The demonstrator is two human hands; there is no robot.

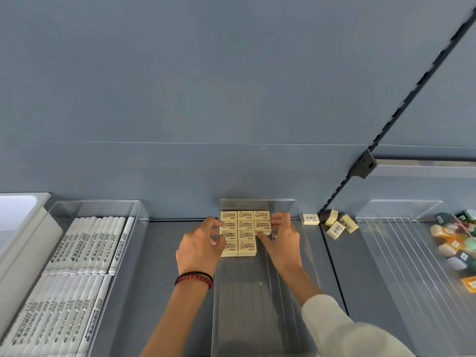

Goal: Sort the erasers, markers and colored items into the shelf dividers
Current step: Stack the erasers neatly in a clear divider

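Note:
Several cream erasers [244,228] lie in neat rows at the back of a clear middle divider [257,318]. My left hand [201,251] presses its fingertips against the left side of the block. My right hand [282,238] pinches the eraser [263,226] at the right end of the second row. Several loose erasers [334,224] lie on the shelf to the right, some showing barcodes. White markers [85,253] fill the left divider in rows. Colored items [456,243] sit heaped in the right divider.
The grey shelf [159,266] shows bare strips between the dividers. A black slotted upright with a bracket [363,166] runs up the blue back panel. A white bin [18,217] stands at far left. The front half of the middle divider holds nothing.

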